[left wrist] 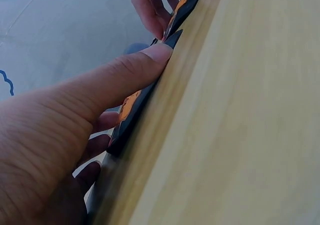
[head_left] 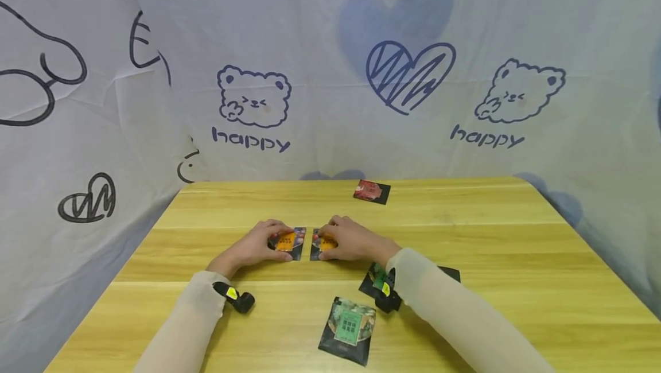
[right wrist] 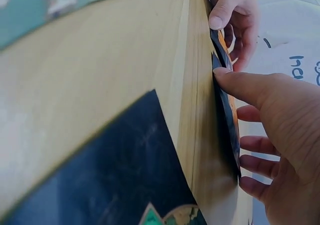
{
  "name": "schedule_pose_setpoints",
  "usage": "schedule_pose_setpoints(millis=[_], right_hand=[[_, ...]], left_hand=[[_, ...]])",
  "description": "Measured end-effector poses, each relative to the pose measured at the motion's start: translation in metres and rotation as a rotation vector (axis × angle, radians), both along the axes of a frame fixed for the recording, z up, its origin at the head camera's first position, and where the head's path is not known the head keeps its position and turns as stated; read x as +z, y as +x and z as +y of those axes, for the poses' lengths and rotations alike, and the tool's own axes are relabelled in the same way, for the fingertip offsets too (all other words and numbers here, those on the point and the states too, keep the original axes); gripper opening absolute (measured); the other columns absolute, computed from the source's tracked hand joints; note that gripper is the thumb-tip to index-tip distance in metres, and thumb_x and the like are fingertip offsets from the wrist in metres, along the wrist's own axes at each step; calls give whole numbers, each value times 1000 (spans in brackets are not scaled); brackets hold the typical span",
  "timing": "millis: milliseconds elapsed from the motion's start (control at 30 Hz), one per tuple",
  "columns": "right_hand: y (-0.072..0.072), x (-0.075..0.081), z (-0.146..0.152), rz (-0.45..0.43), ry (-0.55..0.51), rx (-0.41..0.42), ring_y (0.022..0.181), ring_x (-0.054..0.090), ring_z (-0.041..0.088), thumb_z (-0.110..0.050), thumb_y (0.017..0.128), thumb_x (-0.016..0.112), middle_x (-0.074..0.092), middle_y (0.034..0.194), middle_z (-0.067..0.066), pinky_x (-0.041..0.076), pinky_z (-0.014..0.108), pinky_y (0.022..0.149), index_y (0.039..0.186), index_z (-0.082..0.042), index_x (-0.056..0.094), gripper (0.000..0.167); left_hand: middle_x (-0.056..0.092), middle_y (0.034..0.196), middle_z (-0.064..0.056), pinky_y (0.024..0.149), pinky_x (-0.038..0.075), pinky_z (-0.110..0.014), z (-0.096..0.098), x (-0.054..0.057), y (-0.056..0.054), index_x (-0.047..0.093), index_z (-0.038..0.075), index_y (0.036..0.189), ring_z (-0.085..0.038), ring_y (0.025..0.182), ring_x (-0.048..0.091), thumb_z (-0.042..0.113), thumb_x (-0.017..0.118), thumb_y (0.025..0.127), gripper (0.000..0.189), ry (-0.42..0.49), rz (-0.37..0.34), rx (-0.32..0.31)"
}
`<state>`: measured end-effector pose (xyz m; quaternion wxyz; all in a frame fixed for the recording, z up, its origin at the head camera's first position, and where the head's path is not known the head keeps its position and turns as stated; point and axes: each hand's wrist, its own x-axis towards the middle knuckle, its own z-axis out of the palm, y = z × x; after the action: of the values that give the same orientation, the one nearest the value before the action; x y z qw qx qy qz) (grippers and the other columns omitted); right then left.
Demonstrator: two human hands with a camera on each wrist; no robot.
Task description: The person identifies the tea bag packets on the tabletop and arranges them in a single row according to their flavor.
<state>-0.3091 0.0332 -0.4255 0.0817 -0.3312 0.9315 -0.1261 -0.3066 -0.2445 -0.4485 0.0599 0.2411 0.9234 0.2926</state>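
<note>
Green packets (head_left: 347,328), perhaps three; two orange packets (head_left: 287,241).

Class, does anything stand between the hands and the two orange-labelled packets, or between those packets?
Nothing visible does: the left hand holds the left packet, the right hand the right packet, and only a narrow strip of table separates the packets.

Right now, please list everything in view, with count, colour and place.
Orange-labelled packets: two, black, one per hand
Green-labelled packets: two, black, front and near right wrist
Red-labelled packet: one, black, far edge
Black corner: one, beyond right sleeve
Table: one, yellow, centre
Printed cloth: count unclear, pale, behind table
Wrist cameras: two, black, at wrists
Sleeves: two, cream, on arms
Left hand: one, holding left packet
Right hand: one, holding right packet
</note>
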Motion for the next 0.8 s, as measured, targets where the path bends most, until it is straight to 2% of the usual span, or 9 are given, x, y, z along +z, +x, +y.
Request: schedule_pose_setpoints(millis=[200,367,633,800], right_hand=[[0,-2,-4,18,-12,-15,117,47,23,-55,91,62,47,133,5,42,42,99,142,-23,53,60],[-1,-5,-8,30,-12,4,117,47,23,-56,91,61,47,133,5,42,41,100,141,-22,53,61],[1,2,-11,27,-15,7,118,47,24,-53,91,62,47,134,6,41,43,101,142,-20,53,61],[-2,2,-12,21,-5,10,119,46,24,-54,91,62,47,135,6,40,42,102,142,-20,52,62]], left_hand=[[40,146,-15,103,34,-58,1,1,0,56,15,139,-38,131,35,48,79,79,72,-9,-3,7],[39,147,-16,104,33,-58,0,2,2,55,14,139,-38,132,34,48,79,80,72,-11,-15,9],[40,146,-16,102,35,-57,3,7,6,56,14,139,-37,130,37,48,78,80,72,-24,-4,27],[39,147,-16,102,36,-57,5,7,4,55,15,140,-37,130,36,50,78,80,73,-39,-7,31]])
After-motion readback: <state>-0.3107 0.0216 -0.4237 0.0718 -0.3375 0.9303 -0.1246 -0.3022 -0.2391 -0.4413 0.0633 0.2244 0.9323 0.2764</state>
